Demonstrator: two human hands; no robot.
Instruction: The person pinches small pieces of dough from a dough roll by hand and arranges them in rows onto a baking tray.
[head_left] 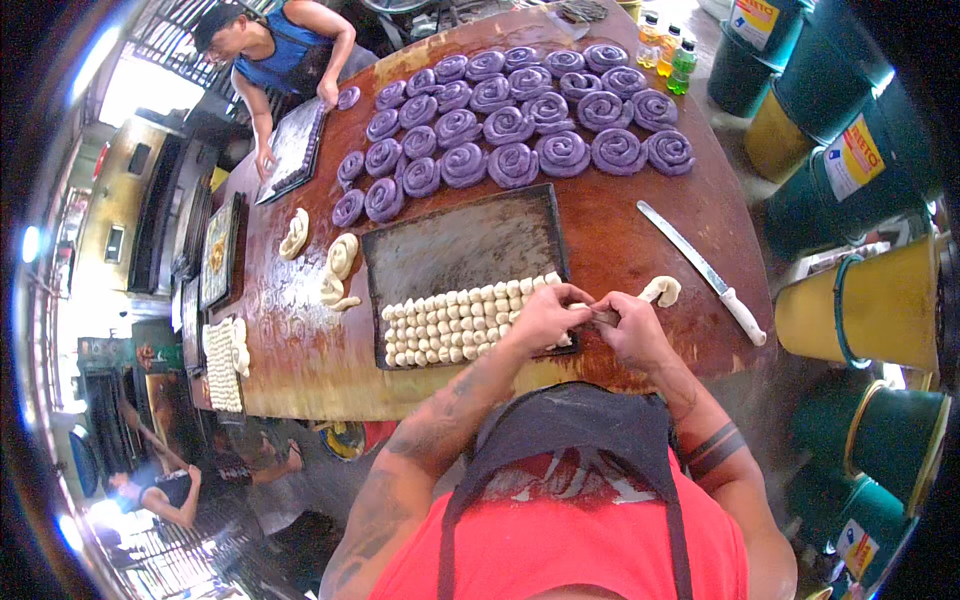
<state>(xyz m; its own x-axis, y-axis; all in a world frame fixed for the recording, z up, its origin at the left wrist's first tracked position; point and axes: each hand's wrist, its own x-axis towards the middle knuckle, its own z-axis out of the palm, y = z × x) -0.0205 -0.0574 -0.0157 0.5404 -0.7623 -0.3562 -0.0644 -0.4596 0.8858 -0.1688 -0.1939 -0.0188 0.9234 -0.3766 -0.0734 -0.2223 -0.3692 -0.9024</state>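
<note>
My left hand [548,314] and my right hand [634,326] meet over the right front corner of a dark baking tray [460,240]. Both are closed, fingertips pinching a strip of pale dough between them, mostly hidden by the fingers. A curled length of the pale dough rope [660,291] lies on the table just beyond my right hand. Rows of small round dough pieces [445,325] fill the near part of the tray, while its far part is bare dark metal. My left forearm passes over the tray's near right edge.
Purple dough coils [512,165] cover the table's far side. A long serrated knife [700,260] lies at the right. Pale dough coils [342,256] sit left of the tray. Across the table, a co-worker [290,50] handles another tray [292,150]. Bottles [683,68] and buckets [860,308] stand at right.
</note>
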